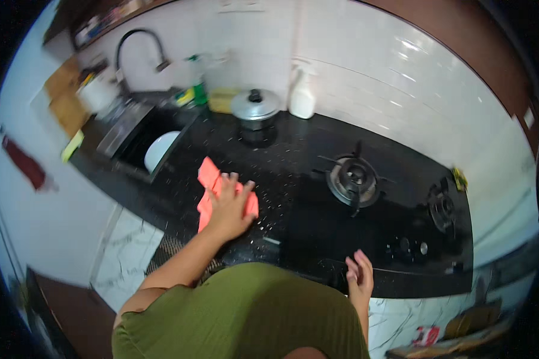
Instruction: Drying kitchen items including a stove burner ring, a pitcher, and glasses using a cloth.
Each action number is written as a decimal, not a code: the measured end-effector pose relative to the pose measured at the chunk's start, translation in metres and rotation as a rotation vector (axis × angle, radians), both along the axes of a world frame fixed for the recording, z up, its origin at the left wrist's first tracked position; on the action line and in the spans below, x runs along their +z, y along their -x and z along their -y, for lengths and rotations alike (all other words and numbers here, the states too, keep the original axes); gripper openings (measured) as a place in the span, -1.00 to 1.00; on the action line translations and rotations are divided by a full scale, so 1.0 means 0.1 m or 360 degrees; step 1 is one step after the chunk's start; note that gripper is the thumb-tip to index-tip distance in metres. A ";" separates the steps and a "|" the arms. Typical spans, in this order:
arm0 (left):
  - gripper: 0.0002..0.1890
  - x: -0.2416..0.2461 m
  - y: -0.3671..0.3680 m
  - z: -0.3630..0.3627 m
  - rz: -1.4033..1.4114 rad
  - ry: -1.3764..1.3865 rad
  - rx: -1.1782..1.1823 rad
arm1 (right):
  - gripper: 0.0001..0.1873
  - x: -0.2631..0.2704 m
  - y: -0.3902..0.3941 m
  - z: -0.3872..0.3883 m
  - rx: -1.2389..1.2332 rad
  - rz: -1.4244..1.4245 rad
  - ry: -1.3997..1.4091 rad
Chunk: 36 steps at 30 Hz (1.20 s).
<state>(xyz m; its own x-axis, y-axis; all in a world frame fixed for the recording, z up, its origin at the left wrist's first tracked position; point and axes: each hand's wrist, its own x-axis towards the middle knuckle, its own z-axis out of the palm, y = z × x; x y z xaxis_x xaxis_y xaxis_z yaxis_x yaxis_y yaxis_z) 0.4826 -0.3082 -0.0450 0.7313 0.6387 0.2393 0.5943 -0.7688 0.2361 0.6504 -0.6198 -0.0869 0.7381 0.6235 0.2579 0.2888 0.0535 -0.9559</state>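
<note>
My left hand [228, 208] holds a coral-pink cloth [205, 172] down against the black countertop [184, 157], palm down with its fingers spread. Drops of water and light specks lie on the counter around the cloth. My right hand [361, 274] holds nothing and is near the front edge of the counter, fingers apart and slightly bent. The black gas hob [314, 224] lies between the cloth and the right side of the counter. A small pale strip [271, 241] rests just right of my left hand, too blurred to identify.
A sink with a white plate [161, 150] is at left, under a black faucet [139, 31]. Along the wall stand a green bottle [200, 92], a lidded metal pot [256, 110] and a white spray bottle [302, 94]. Two burners rise from the hob, the larger burner [354, 179] nearer.
</note>
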 end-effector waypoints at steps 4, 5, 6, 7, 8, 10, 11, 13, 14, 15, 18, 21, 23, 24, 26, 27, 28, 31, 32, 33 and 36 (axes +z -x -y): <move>-0.36 -0.16 0.74 -0.03 -0.0181 -0.0151 0.0582 | -0.71 0.10 0.17 0.28 -0.0209 -0.0422 -0.0113; -0.42 -0.23 0.87 -0.08 -0.0166 0.0121 0.0536 | -0.74 0.11 0.15 0.30 -0.0200 -0.0400 -0.0109; -0.47 -0.23 0.95 -0.10 -0.0133 0.0380 0.0474 | -0.75 0.17 0.15 0.28 -0.0124 -0.0366 -0.0094; -0.47 -0.23 0.95 0.00 -0.0114 0.0363 0.0521 | -0.77 0.23 0.11 0.25 -0.0054 -0.0325 -0.0087; -0.54 -0.24 0.92 0.15 0.0398 0.0300 0.0330 | -0.79 0.20 0.05 0.22 0.0065 -0.0244 -0.0083; -0.64 -0.14 0.75 0.48 0.0825 0.0459 0.0049 | -0.78 0.17 -0.02 0.15 0.0336 -0.0276 -0.0188; -0.67 0.04 0.67 0.66 0.0739 0.0702 -0.0030 | -0.77 0.20 0.01 0.08 0.0464 -0.0300 -0.0224; -0.72 0.35 0.64 0.93 0.0573 0.1491 -0.0313 | -0.63 0.26 0.15 -0.08 0.0676 -0.0325 -0.0149; -0.73 0.46 0.67 0.99 0.0571 0.1469 -0.0534 | -0.58 0.29 0.27 -0.22 0.0774 -0.0084 -0.0149; -0.74 0.52 0.69 1.06 0.0576 0.1449 -0.0765 | -0.53 0.32 0.36 -0.31 0.0860 0.0173 -0.0141; -0.73 0.51 1.01 1.08 0.0770 0.1703 -0.0792 | -0.58 0.26 0.64 -0.57 0.1439 0.0329 0.0098; -0.69 0.50 1.47 0.97 0.1064 0.1862 -0.0562 | -0.65 -0.16 0.93 -0.60 0.1375 -0.0613 0.0426; -0.72 0.44 1.90 0.78 0.1046 0.1703 -0.0403 | -0.69 -0.08 1.25 -0.71 0.1234 -0.0742 0.0161; -0.74 0.34 2.18 0.66 0.0949 0.1271 -0.0330 | -0.70 -0.06 1.38 -0.79 0.1126 -0.0761 0.0166; -0.73 0.20 2.78 0.50 0.0789 0.0820 -0.0193 | -0.75 -0.15 1.59 -0.94 0.0995 -0.0517 0.0269; -0.75 0.24 3.06 0.43 0.0524 0.0832 -0.0080 | -0.75 -0.09 1.80 -1.06 0.0991 -0.0501 0.0265; -0.75 0.26 3.34 0.39 0.0439 0.0818 0.0011 | -0.77 -0.01 2.01 -1.15 0.0974 -0.0477 0.0262; -0.78 -0.03 4.16 0.14 0.0784 0.0527 0.0224 | -0.86 0.19 2.55 -1.58 0.0814 0.0053 0.0261; -0.80 -0.09 4.41 0.06 0.0921 0.0565 0.0322 | -0.88 0.22 2.69 -1.76 0.0844 0.0156 0.0235; -0.83 -0.13 4.64 -0.02 0.1049 0.0534 0.0387 | -0.89 0.27 2.80 -1.94 0.0878 0.0247 0.0215; -0.85 -0.18 5.28 -0.14 0.1461 0.0796 0.0630 | -0.90 0.49 3.28 -2.48 0.1040 0.0466 0.0148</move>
<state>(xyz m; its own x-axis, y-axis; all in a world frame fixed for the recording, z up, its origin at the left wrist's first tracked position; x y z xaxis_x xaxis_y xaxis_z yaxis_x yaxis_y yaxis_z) -0.0451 -0.2944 -0.0627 0.1327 0.9629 0.2351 0.2176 -0.2598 0.9408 0.3222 -0.3719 -0.0379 0.1157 0.9429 0.3123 0.4704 0.2249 -0.8533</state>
